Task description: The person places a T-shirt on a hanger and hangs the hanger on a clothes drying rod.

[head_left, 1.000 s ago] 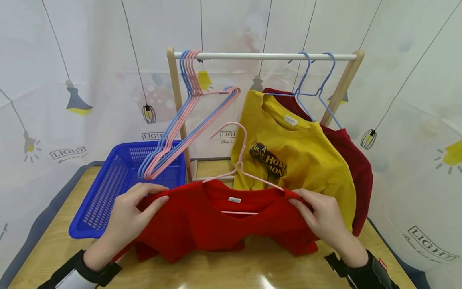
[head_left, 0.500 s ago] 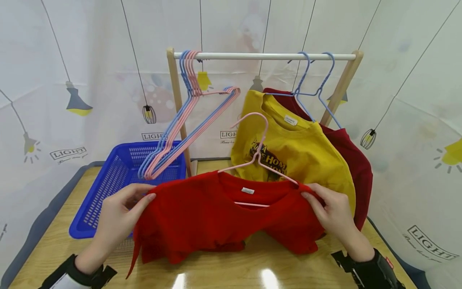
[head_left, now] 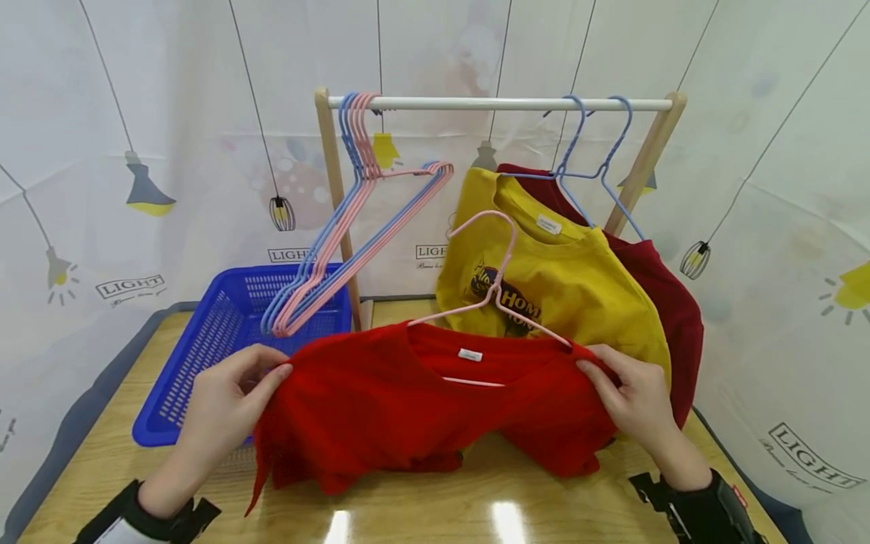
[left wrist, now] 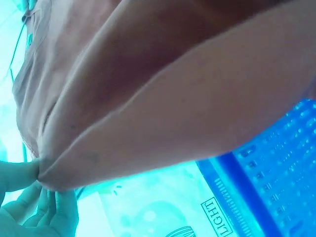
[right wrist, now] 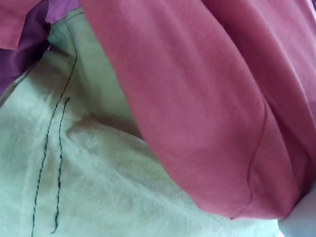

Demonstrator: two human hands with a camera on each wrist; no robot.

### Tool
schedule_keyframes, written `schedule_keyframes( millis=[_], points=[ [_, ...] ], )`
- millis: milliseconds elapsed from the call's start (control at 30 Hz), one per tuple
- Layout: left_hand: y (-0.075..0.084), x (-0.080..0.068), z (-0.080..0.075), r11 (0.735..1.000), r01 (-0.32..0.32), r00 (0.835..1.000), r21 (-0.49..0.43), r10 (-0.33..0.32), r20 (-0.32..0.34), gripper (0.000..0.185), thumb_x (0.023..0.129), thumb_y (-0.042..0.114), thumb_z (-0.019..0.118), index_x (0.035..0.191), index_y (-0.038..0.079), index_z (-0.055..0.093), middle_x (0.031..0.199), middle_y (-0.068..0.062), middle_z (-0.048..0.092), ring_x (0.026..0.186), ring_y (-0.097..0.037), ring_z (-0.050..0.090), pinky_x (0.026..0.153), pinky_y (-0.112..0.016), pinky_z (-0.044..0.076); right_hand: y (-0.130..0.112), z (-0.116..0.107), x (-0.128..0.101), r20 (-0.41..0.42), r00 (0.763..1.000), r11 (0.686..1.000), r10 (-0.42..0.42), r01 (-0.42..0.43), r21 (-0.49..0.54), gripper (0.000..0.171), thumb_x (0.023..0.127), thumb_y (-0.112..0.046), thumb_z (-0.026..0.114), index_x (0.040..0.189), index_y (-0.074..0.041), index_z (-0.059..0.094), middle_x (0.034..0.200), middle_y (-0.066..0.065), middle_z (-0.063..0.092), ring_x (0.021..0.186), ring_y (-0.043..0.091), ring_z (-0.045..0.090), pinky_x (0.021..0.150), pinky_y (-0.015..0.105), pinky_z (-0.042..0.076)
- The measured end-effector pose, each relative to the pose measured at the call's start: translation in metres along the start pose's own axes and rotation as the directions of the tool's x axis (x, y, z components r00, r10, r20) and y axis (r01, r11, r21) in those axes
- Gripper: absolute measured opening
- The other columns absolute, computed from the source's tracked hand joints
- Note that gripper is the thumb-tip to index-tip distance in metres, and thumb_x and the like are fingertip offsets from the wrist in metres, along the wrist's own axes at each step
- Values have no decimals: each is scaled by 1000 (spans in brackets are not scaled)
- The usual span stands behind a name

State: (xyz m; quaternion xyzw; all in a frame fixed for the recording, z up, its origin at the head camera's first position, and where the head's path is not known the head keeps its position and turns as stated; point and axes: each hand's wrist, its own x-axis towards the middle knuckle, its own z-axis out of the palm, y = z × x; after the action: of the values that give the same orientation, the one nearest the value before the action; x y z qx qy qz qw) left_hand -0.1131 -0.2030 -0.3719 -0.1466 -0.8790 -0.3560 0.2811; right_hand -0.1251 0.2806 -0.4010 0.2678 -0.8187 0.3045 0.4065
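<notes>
Head view: the left hand (head_left: 220, 408) and right hand (head_left: 632, 397) each pinch a shoulder of the red shirt (head_left: 408, 408), held above the near worktop (head_left: 435, 514) on the pink hanger (head_left: 489, 302). Both sets of fingers grip cloth only, so I judge the hanger could tip or slide out of the collar, or its hook could snag the yellow shirt (head_left: 564, 287) just behind.

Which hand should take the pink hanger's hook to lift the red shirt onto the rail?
Right, probably. The right hand sits nearer the pink hanger hook and the rail's free stretch; the left hand pinches the red shirt's far shoulder.
</notes>
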Motion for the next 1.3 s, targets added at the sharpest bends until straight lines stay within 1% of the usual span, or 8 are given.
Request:
schedule_keyframes(
  millis=[167,333,433,533,667,933,1133,1300],
  points=[
    [9,1,1,983,-156,985,101,162,-57,21,84,0,84,102,3,74,89,-8,75,74,-11,69,73,0,48,-2,3,0,1,1000,1000,-18,17,11,41,104,-41,61,96,-4,76,79,12,74,63,2,51,61,16,48],
    [21,3,6,927,-329,925,180,355,-136,40,104,36,67,108,-3,72,98,-18,67,88,-27,66,86,-6,48,-6,7,1,15,1000,1000,-25,25,-7,43,105,-44,59,96,-5,76,79,9,75,62,4,55,62,17,50],
    [27,5,13,906,-398,904,142,414,-109,57,108,48,50,116,-4,72,109,-22,67,102,-33,64,104,-2,39,-10,10,1,20,999,999,-36,36,2,34,104,-37,64,97,-6,77,80,8,76,64,4,59,63,17,52],
    [33,6,21,903,-412,909,126,417,-20,42,100,33,71,125,-1,71,117,-19,70,110,-33,65,109,-16,49,-16,12,1,39,998,999,-41,40,12,24,102,-29,68,98,-7,77,82,6,78,66,3,61,64,16,52],
    [38,7,28,911,-382,924,158,376,64,33,83,6,86,114,3,74,102,-10,73,95,-24,69,85,-45,59,-22,16,2,80,996,999,-33,30,38,10,98,-19,74,99,-10,78,83,3,79,67,2,63,64,16,51],
    [40,8,26,943,-317,947,106,321,-24,15,85,-6,79,92,5,72,83,-5,68,78,-18,63,80,-36,44,-23,13,-2,144,979,974,146,-168,155,32,78,9,84,101,-12,77,90,-3,79,78,-5,68,70,12,54],
    [40,11,10,953,-284,951,103,294,-95,14,85,-10,77,94,-2,71,84,-13,69,79,-24,62,85,-31,38,-12,1,-21,218,916,878,336,-388,281,39,86,13,76,117,-9,69,94,-26,69,72,-3,65,61,18,56],
    [36,14,-1,966,-231,960,117,246,-136,14,85,-11,76,96,-3,71,87,-16,72,76,-26,62,82,-27,37,-1,-8,-35,230,904,839,361,-422,343,47,88,17,70,116,-22,70,89,-27,71,68,-4,65,61,15,55]
  ],
)
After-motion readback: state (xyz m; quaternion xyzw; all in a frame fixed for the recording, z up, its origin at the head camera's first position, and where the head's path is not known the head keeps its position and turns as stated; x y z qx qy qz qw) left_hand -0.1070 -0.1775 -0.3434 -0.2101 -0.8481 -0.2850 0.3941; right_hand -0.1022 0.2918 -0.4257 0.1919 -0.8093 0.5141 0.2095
